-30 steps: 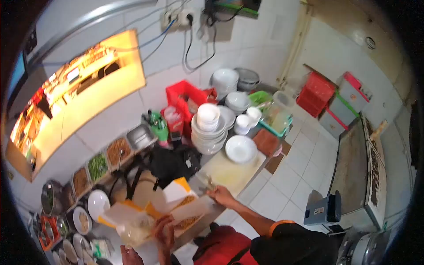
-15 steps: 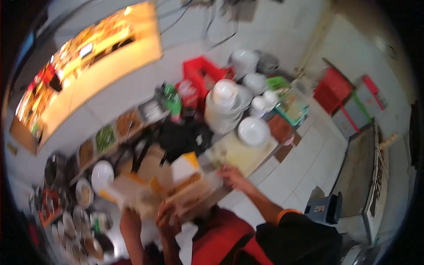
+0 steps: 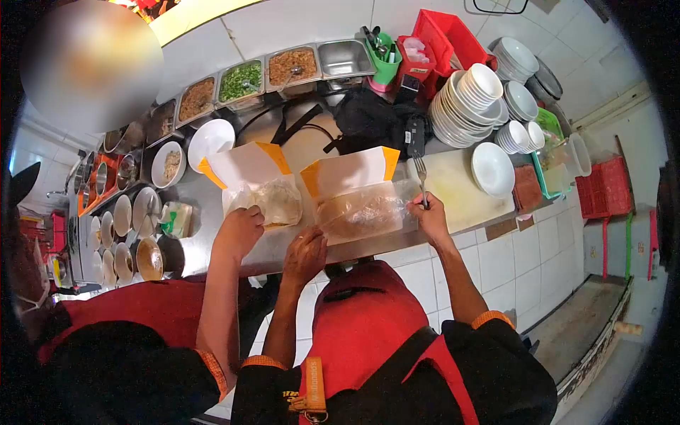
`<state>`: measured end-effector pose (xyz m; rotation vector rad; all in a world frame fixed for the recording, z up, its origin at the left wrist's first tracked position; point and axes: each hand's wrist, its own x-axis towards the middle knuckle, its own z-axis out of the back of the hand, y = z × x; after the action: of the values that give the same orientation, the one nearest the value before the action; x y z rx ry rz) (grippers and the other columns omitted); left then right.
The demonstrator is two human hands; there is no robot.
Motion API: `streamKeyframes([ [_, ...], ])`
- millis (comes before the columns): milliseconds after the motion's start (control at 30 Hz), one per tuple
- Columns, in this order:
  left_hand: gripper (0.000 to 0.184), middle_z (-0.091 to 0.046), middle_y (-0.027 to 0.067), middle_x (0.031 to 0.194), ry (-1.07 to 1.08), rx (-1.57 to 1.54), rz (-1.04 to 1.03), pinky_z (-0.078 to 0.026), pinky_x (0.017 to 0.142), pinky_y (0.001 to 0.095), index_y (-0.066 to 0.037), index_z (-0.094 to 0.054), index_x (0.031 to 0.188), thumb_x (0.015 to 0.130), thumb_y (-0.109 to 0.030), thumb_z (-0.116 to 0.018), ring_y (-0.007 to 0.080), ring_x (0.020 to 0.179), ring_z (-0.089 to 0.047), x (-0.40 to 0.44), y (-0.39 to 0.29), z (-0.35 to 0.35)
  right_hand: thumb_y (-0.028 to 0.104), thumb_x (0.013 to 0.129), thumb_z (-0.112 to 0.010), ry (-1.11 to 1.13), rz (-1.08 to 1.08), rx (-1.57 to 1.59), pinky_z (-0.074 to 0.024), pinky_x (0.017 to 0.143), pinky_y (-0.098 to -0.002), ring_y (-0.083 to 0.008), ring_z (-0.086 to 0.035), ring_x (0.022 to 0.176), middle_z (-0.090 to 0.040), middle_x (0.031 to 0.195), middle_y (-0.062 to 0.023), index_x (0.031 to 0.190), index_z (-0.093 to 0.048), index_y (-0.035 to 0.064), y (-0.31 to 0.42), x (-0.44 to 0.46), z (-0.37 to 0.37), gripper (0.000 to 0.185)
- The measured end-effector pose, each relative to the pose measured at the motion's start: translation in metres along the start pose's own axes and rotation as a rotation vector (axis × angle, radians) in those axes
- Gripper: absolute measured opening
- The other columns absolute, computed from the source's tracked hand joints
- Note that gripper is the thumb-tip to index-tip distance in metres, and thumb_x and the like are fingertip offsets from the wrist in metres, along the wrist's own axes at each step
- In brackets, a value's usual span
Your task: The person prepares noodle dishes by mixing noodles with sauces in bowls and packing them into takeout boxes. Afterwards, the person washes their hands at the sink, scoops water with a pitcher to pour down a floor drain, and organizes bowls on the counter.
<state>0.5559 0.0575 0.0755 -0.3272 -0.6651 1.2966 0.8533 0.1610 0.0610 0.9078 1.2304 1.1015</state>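
Observation:
My right hand (image 3: 430,218) is wrapped round a metal fork (image 3: 421,170), tines up, at the right end of a clear plastic sheet (image 3: 368,212). The sheet covers brown food in an open white and yellow box (image 3: 350,173). My left hand (image 3: 306,253) is closed at the sheet's lower left corner; whatever its fingers pinch is too small to make out. Left of this, a co-worker's hand (image 3: 242,230) touches plastic over a second open box (image 3: 248,168).
Metal trays of toppings (image 3: 241,82) line the wall. A black bag (image 3: 368,117) lies behind the boxes. To the right are a cutting board (image 3: 453,185), a white bowl (image 3: 493,168) and stacked plates (image 3: 453,113). More bowls (image 3: 147,205) stand left.
The view has shifted, bringing the boxes nearer the centre. The plastic sheet now lies spread across the right box's food, and the co-worker's hand is over the left box.

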Motion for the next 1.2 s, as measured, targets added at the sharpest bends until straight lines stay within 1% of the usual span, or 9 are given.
streamKeyframes([
  [400,0.014,-0.058,0.0173,0.099,-0.075,0.237,-0.057,-0.044,0.087,0.0451,-0.003,-0.060,0.083,0.082,-0.016,-0.053,0.0349,0.096,-0.055,0.037,-0.021,-0.040,0.009,0.078,-0.069,-0.060,0.044,-0.126,-0.0431,0.069,-0.0275,-0.0130,-0.051,0.074,-0.057,0.076,-0.0040,0.078,-0.057,0.0035,0.003,0.002,-0.019,0.013],
  [600,0.014,-0.057,0.0151,0.091,0.070,0.220,-0.014,-0.048,0.074,0.0413,-0.004,-0.058,0.089,0.078,-0.013,-0.054,0.0309,0.088,-0.056,0.035,-0.023,-0.031,0.008,0.088,-0.054,-0.416,0.380,-0.240,-0.0451,0.073,-0.0285,-0.0175,-0.056,0.086,-0.058,0.089,-0.0085,0.089,-0.063,0.0001,0.020,-0.029,-0.002,0.012],
  [633,0.015,-0.056,0.0142,0.089,-0.001,0.122,-0.039,-0.049,0.072,0.0399,-0.004,-0.058,0.090,0.076,-0.011,-0.056,0.0302,0.085,-0.056,0.028,-0.026,-0.024,0.006,0.090,-0.046,-0.355,0.635,-0.439,-0.0436,0.065,-0.0249,-0.0121,-0.052,0.074,-0.058,0.091,-0.0075,0.093,-0.062,-0.0012,0.024,-0.029,0.002,0.017],
  [733,0.014,-0.055,0.0121,0.087,-0.184,-0.050,-0.021,-0.049,0.068,0.0380,-0.004,-0.058,0.088,0.076,-0.012,-0.058,0.0294,0.081,-0.057,-0.005,-0.036,-0.015,0.010,0.092,-0.038,0.013,0.440,-0.107,-0.0297,0.048,-0.0201,-0.0036,-0.036,0.058,-0.050,0.089,-0.0034,0.101,-0.062,-0.0024,0.114,-0.055,-0.049,0.028],
  [833,0.021,-0.058,0.0135,0.094,-0.147,-0.088,0.054,-0.052,0.069,0.0397,-0.005,-0.059,0.097,0.078,-0.015,-0.062,0.0313,0.079,-0.059,-0.047,-0.036,0.005,0.007,0.087,-0.044,0.497,0.753,-0.336,-0.0399,0.061,-0.0285,-0.0184,-0.047,0.068,-0.051,0.086,-0.0110,0.116,-0.056,-0.0036,0.176,-0.041,-0.114,0.033],
  [967,0.020,-0.059,0.0126,0.093,-0.093,0.069,0.151,-0.052,0.069,0.0388,-0.005,-0.060,0.096,0.081,-0.017,-0.062,0.0305,0.080,-0.060,-0.107,-0.020,0.015,0.005,0.088,-0.041,0.626,1.137,-0.391,-0.0422,0.064,-0.0270,-0.0152,-0.049,0.070,-0.056,0.093,-0.0092,0.112,-0.056,-0.0040,0.218,-0.012,-0.252,0.031],
  [1033,0.020,-0.060,0.0126,0.090,-0.108,0.037,0.383,-0.052,0.070,0.0388,-0.005,-0.061,0.096,0.083,-0.020,-0.061,0.0304,0.080,-0.060,-0.138,-0.021,0.015,0.006,0.087,-0.042,0.852,1.053,-0.288,-0.0422,0.061,-0.0255,-0.0137,-0.053,0.068,-0.058,0.082,-0.0084,0.108,-0.060,-0.0015,0.200,0.006,-0.331,0.029],
  [1100,0.022,-0.061,0.0129,0.089,-0.148,0.062,0.493,-0.051,0.070,0.0389,-0.005,-0.062,0.096,0.083,-0.022,-0.061,0.0302,0.080,-0.060,-0.170,-0.021,0.005,0.008,0.086,-0.045,1.197,0.364,-0.320,-0.0415,0.053,-0.0262,-0.0145,-0.052,0.059,-0.057,0.069,-0.0083,0.094,-0.063,-0.0010,0.200,-0.003,-0.406,0.021],
  [1200,0.026,-0.064,0.0129,0.088,-0.227,0.102,0.720,-0.051,0.073,0.0374,-0.005,-0.064,0.097,0.083,-0.027,-0.062,0.0288,0.084,-0.062,-0.206,-0.046,0.013,0.010,0.084,-0.049,1.377,0.114,-0.136,-0.0393,0.045,-0.0265,-0.0137,-0.050,0.051,-0.055,0.063,-0.0073,0.080,-0.060,0.0003,0.161,0.008,-0.519,0.015],
])
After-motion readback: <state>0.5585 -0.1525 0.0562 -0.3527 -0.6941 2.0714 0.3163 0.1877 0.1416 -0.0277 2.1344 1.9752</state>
